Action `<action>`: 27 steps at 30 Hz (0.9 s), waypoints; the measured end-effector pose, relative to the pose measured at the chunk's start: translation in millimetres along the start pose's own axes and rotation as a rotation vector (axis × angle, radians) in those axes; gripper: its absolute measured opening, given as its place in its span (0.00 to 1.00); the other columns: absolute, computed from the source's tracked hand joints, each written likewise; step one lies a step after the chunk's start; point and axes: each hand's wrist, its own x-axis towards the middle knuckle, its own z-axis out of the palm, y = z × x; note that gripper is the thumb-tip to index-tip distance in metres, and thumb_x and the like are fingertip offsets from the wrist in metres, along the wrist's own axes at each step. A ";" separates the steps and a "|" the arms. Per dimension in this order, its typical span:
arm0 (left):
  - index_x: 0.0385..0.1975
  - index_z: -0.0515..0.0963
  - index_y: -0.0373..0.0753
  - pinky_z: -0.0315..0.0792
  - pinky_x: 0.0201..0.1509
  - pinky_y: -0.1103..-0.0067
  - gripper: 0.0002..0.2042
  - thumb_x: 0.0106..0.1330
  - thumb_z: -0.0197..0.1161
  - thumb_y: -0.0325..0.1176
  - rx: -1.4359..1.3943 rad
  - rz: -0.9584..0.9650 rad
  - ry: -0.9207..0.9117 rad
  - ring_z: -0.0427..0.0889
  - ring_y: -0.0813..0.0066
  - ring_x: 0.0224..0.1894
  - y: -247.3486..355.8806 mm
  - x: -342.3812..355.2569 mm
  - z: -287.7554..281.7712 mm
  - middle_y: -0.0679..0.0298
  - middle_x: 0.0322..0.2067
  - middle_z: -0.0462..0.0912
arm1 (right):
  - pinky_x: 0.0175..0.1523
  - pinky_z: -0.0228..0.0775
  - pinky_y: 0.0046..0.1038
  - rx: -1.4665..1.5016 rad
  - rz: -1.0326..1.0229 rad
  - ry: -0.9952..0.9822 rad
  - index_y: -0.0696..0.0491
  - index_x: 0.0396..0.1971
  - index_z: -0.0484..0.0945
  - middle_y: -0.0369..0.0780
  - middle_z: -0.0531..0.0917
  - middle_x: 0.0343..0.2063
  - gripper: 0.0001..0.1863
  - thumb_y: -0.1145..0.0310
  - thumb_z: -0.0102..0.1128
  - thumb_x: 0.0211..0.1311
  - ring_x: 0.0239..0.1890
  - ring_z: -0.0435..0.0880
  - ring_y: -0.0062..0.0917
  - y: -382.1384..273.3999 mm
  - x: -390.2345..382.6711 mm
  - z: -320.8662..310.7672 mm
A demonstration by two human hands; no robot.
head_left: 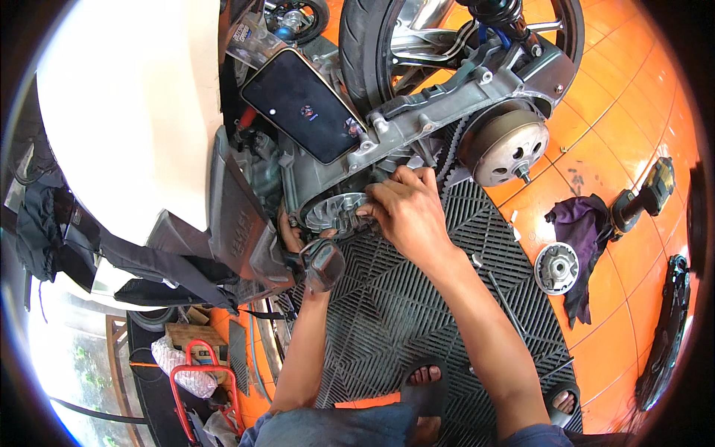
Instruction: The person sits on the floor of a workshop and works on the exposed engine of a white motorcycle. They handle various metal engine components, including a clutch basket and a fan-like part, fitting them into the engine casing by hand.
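Note:
A scooter's open drive-belt case (pixel 439 112) lies in front of me. My right hand (pixel 410 212) has its fingers bent round the right edge of a silvery finned pulley face (pixel 333 213) at the case's near end. Beside the left edge of that pulley is my left hand (pixel 289 229). It is mostly hidden behind a dark footpeg (pixel 325 265), so its grip does not show. A toothed drive belt (pixel 451 149) runs round the rear pulley, behind the round clutch bell (pixel 514 147). A phone (pixel 302 106) with a dark screen rests on top of the case.
A rear wheel (pixel 372 52) stands behind the case. On the orange tiles to the right lie a round metal pulley part (pixel 556 268), a purple cloth (pixel 585 231) and a cordless power tool (pixel 644 195). A long metal tool (pixel 506 302) lies on the black ribbed mat (pixel 387 320).

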 end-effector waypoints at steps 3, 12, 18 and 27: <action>0.75 0.48 0.31 0.59 0.74 0.64 0.49 0.63 0.75 0.44 -0.039 -0.008 0.019 0.64 0.54 0.71 1.2 -2.2 0.6 0.42 0.69 0.61 | 0.52 0.61 0.34 -0.018 -0.008 -0.024 0.52 0.31 0.84 0.35 0.85 0.26 0.12 0.59 0.72 0.56 0.38 0.78 0.29 -0.3 0.5 -1.9; 0.76 0.48 0.34 0.51 0.78 0.63 0.49 0.63 0.75 0.43 -0.039 -0.007 0.060 0.57 0.52 0.75 -6.9 -6.6 2.2 0.42 0.72 0.57 | 0.50 0.61 0.33 0.018 0.018 -0.022 0.51 0.30 0.83 0.34 0.84 0.26 0.11 0.60 0.72 0.56 0.37 0.77 0.28 6.0 -4.5 5.3; 0.77 0.46 0.35 0.50 0.78 0.64 0.50 0.63 0.75 0.42 -0.110 -0.048 0.071 0.57 0.54 0.74 -8.2 -9.8 2.3 0.44 0.73 0.54 | 0.48 0.64 0.34 0.047 0.046 -0.115 0.53 0.29 0.80 0.38 0.83 0.27 0.11 0.63 0.70 0.57 0.36 0.79 0.32 4.0 -0.1 -2.0; 0.77 0.43 0.35 0.47 0.80 0.65 0.54 0.58 0.79 0.37 -0.150 -0.151 0.132 0.52 0.54 0.78 -2.0 -12.1 6.9 0.44 0.75 0.51 | 0.45 0.67 0.35 0.089 0.013 -0.116 0.54 0.28 0.76 0.40 0.81 0.25 0.12 0.63 0.70 0.57 0.35 0.81 0.34 2.2 7.5 -5.0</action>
